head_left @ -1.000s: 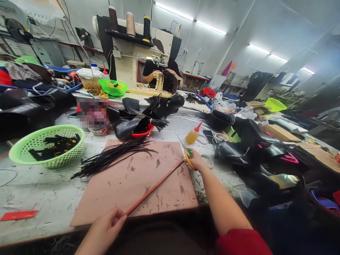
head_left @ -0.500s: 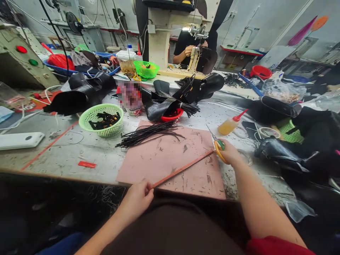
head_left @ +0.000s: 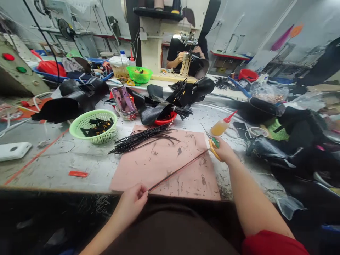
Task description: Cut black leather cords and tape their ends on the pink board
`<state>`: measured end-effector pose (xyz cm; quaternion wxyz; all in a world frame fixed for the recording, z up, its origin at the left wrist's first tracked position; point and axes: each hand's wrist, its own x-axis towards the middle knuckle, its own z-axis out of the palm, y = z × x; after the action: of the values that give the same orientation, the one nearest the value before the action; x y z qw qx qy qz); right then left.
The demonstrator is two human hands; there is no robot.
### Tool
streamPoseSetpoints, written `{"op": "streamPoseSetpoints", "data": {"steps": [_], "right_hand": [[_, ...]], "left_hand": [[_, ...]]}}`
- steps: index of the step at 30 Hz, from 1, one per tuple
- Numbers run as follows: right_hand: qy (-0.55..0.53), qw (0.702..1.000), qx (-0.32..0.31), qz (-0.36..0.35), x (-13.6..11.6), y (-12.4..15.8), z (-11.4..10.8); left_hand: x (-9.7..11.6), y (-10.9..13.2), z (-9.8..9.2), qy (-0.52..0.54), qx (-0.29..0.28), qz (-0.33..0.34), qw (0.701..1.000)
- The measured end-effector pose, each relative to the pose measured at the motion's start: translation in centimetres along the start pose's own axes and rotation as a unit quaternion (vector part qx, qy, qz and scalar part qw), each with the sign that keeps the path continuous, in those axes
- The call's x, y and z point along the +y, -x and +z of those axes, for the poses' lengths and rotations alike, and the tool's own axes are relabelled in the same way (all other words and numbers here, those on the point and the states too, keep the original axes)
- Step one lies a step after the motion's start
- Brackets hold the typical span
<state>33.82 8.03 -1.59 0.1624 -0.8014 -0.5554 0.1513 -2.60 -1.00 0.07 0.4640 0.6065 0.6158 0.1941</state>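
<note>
A thin black strip point(head_left: 177, 171) with a reddish edge is stretched slantwise over a pink board point(head_left: 159, 159). My left hand point(head_left: 132, 202) pinches its near end at the board's front edge. At the far end, my right hand point(head_left: 224, 151) is closed round scissors point(head_left: 214, 150) with yellow and green handles, blades pointing away. The strip's far end meets the scissors' handles and my fingers; the exact grip there is hidden. Behind, a bundle of black strips point(head_left: 140, 138) lies across the board's back edge.
To the left stand a pale green basket point(head_left: 107, 132) of black pieces and a propped phone point(head_left: 123, 100). Black boot parts point(head_left: 156, 109) lie behind the bundle. A glue bottle point(head_left: 221, 125) is near the scissors. Beyond, a co-worker's hands point(head_left: 183, 56) work at a sewing machine point(head_left: 150, 49).
The strip has turned, so its black face shows where the reddish one did. Both hands keep their grip. The whole view has shifted slightly.
</note>
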Motion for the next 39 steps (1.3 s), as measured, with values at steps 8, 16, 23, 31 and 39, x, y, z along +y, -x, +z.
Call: {"op": "streamPoseSetpoints", "data": {"steps": [8,16,23,31,39], "right_hand": [[0.033,0.999,-0.027,-0.013,-4.2,-6.9,-1.1],[0.046,0.995,-0.084,0.004,-1.4,-7.4,-4.1],[-0.024,0.990,-0.051,0.131,4.3,-2.0,-5.0],[-0.345,0.933,0.099,0.035,-3.8,4.9,1.4],[-0.751,0.657,-0.029,-0.054,-12.2,11.5,4.5]], "left_hand": [[2.2,-3.5,0.5,0.219,0.042,-0.080,0.972],[1.5,-3.8,0.3,0.332,0.073,-0.136,0.930],[3.6,-4.7,1.0,0.362,0.052,-0.097,0.926],[6.6,-4.8,2.5,0.404,0.005,-0.027,0.914],[6.8,-3.2,4.3,0.442,0.009,0.034,0.897]]}}
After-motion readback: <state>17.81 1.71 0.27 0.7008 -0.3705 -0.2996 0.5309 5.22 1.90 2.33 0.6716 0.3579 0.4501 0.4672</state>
